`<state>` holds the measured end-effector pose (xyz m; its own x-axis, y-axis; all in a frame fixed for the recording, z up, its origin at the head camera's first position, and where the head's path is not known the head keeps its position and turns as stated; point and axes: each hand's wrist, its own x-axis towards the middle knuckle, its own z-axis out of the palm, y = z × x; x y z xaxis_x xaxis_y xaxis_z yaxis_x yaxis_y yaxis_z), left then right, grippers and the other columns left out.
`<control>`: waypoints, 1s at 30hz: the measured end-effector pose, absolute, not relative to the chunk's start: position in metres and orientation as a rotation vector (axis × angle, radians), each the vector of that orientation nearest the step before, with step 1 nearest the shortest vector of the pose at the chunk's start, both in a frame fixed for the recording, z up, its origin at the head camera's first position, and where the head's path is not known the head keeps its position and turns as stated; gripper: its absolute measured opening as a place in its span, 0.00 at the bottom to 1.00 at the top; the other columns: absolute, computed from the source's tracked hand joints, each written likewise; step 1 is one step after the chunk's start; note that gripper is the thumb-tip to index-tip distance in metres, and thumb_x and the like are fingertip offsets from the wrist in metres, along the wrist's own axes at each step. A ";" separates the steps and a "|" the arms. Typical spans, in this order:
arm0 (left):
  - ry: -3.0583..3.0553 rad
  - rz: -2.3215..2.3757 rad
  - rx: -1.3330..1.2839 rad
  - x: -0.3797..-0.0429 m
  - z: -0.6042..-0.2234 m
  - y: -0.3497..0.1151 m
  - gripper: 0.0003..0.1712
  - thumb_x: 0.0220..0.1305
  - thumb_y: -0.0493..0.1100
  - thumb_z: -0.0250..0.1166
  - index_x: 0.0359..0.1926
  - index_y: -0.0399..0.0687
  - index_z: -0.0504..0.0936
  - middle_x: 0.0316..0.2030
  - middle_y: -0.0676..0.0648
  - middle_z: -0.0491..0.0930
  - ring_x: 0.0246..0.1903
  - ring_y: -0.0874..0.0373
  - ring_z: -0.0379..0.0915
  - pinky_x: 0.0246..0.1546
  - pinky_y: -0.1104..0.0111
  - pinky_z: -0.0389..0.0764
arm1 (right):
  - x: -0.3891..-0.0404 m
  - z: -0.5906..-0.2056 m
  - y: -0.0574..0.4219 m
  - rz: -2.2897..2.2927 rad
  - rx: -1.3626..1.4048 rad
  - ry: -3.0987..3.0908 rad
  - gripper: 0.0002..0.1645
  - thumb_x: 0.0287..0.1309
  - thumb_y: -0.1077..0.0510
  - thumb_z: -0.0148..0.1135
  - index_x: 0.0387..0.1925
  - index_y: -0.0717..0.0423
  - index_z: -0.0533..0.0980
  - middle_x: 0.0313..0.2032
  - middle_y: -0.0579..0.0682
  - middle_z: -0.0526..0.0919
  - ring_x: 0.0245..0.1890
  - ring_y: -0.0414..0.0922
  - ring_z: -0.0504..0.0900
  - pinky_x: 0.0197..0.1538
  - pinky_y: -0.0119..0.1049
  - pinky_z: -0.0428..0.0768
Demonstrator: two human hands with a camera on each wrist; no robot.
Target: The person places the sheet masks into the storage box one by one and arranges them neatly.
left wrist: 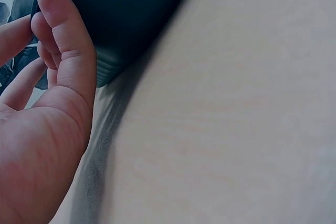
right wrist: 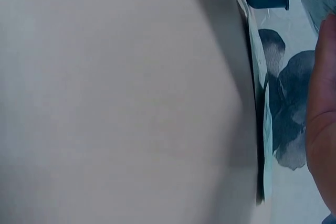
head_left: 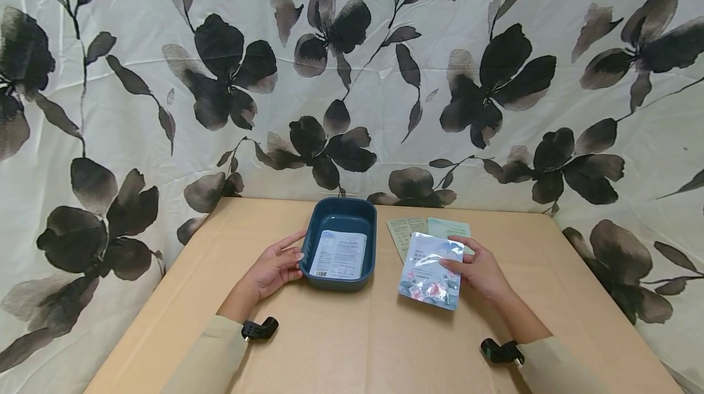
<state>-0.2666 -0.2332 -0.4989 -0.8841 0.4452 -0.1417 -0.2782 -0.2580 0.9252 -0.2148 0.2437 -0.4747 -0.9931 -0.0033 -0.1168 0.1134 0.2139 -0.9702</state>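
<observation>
A dark blue plastic bin (head_left: 338, 284) stands on the table, with a pale packet covered in printed text (head_left: 338, 253) lying inside it. My left hand (head_left: 277, 269) touches the bin's left side near the rim, fingers relaxed; the left wrist view shows the thumb (left wrist: 68, 40) up against the bin. On the right, my right hand (head_left: 481, 270) pinches a shiny light blue sachet with a floral print (head_left: 431, 272) by its right edge. The sachet is held tilted above the table. In the right wrist view only part of the right hand (right wrist: 323, 108) shows at the edge.
Behind the held sachet lie a greenish printed packet (head_left: 406, 232) and a mint-coloured packet (head_left: 448, 228), both partly covered. The tan table (head_left: 308, 345) ends at a floral curtain (head_left: 396, 88) along the back and sides.
</observation>
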 end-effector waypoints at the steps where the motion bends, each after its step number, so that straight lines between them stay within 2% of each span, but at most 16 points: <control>1: 1.555 2.171 0.210 -0.266 -0.499 -0.234 0.40 0.73 0.34 0.60 0.81 0.52 0.55 0.52 0.44 0.79 0.32 0.60 0.79 0.38 0.69 0.86 | -0.214 -0.474 0.241 -1.913 0.110 2.373 0.48 0.59 0.56 0.74 0.76 0.54 0.61 0.54 0.60 0.86 0.38 0.47 0.90 0.36 0.32 0.86; 9: 1.545 2.162 0.229 -0.263 -0.499 -0.238 0.41 0.73 0.33 0.59 0.81 0.52 0.54 0.50 0.46 0.80 0.32 0.60 0.79 0.38 0.69 0.85 | -0.210 -0.472 0.225 -1.898 0.117 2.390 0.48 0.59 0.55 0.74 0.76 0.54 0.61 0.54 0.61 0.86 0.35 0.46 0.88 0.29 0.29 0.80; 19: 1.540 2.167 0.204 -0.264 -0.499 -0.239 0.39 0.73 0.33 0.59 0.80 0.53 0.57 0.53 0.44 0.80 0.32 0.60 0.80 0.37 0.69 0.86 | -0.212 -0.473 0.206 -1.943 0.122 2.338 0.47 0.59 0.56 0.75 0.75 0.52 0.62 0.54 0.60 0.86 0.38 0.48 0.90 0.33 0.30 0.84; 30: 1.530 2.166 0.223 -0.264 -0.497 -0.240 0.39 0.75 0.33 0.57 0.81 0.53 0.55 0.50 0.47 0.81 0.33 0.61 0.80 0.38 0.69 0.86 | -0.222 -0.465 0.182 -2.016 0.090 2.243 0.45 0.60 0.59 0.73 0.75 0.51 0.64 0.56 0.61 0.85 0.39 0.48 0.91 0.41 0.36 0.88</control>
